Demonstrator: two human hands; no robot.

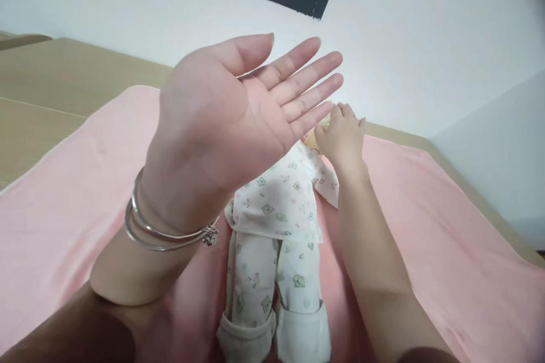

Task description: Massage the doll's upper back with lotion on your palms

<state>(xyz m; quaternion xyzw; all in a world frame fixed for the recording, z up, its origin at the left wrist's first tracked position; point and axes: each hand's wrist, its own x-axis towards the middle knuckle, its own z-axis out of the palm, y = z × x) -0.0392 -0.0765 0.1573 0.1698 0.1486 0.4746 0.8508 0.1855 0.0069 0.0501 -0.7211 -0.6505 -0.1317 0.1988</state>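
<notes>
The left hand [251, 105] is spread wide, holding nothing. Just past three o'clock from it, the right hand [344, 133] bends over a yellow thing [311, 140]; its grip I cannot tell. At five o'clock, the printed top [276, 207] seems light, soft, best taken by its hem.

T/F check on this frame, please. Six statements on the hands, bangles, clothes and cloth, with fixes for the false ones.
1. The left hand shows its open palm to the camera, with silvery bangles at the wrist. True.
2. The right hand is by a yellowish item. True.
3. The right hand is nearer the camera than the left hand. False: the left hand is nearer.
4. A pink cloth lies beneath the patterned top and patterned trousers. True.
5. The patterned trousers lie beyond the patterned top. False: they lie on its near side.
6. The left hand rests on the pink cloth. False: it is raised.
</notes>
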